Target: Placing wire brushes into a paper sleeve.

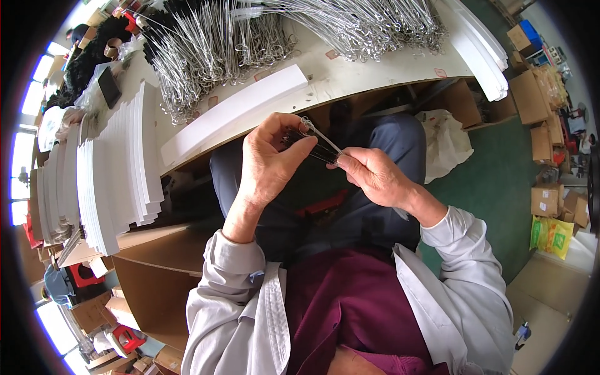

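Above my lap, near the table's front edge, I hold a small bunch of thin brushes [322, 150] with black bristles and twisted-wire stems. My left hand [265, 159] pinches the bunch between thumb and fingers at its left end, where a wire loop [306, 123] sticks up. My right hand [378, 178] is closed on the other end, thumb on top. Pale tips poke out below the right hand. Just beyond the hands, a long white cardboard strip [237, 109] lies along the table edge.
Heaps of looped wire stems [200, 53] cover the table's far side. Stacked white strips [122, 169] stand at left, more strips [478, 50] at far right. A dark phone [109, 87] lies at left. An open cardboard box [153, 294] is by my left arm; a pale sack [445, 144] sits right.
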The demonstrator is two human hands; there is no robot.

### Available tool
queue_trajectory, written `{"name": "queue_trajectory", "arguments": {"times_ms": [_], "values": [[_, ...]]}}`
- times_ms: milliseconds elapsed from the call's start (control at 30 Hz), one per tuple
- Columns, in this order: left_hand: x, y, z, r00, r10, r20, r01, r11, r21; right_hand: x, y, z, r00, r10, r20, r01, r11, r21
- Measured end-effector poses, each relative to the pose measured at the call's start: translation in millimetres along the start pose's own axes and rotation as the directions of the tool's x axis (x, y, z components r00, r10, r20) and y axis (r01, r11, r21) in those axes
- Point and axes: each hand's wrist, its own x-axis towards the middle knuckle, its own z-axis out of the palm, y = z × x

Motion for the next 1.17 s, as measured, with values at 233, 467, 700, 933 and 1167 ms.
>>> {"name": "queue_trajectory", "arguments": {"times_ms": [233, 467, 700, 933, 1167], "values": [[5.0, 17.3, -3.3, 0.998, -0.053, -0.027, 0.052, 0.998, -0.037, 3.0, 1.5, -0.4, 0.998, -0.048, -0.029, 0.045, 0.994, -0.100], [-8.8, 20.5, 0.8, 0.922, 0.364, 0.130, -0.379, 0.786, 0.488, 2.2, -9.5, -4.1, 1.000, 0.009, -0.022, -0.013, 0.977, -0.212], [-22.3, 27.4, -13.0, 0.912, 0.374, 0.172, -0.392, 0.664, 0.637, 8.3, -5.3, -15.3, 0.990, 0.046, 0.135, -0.031, 0.993, -0.113], [-17.7, 30.3, -8.7, 0.794, 0.350, 0.497, -0.604, 0.357, 0.713, 18.3, -17.1, -18.1, 0.934, 0.119, 0.337, -0.049, 0.977, -0.208], [-17.6, 10.3, -21.9, 0.852, 0.162, 0.497, -0.497, 0.548, 0.673, 19.5, -21.7, -14.1, 0.962, 0.144, 0.232, -0.062, 0.943, -0.327]]}}
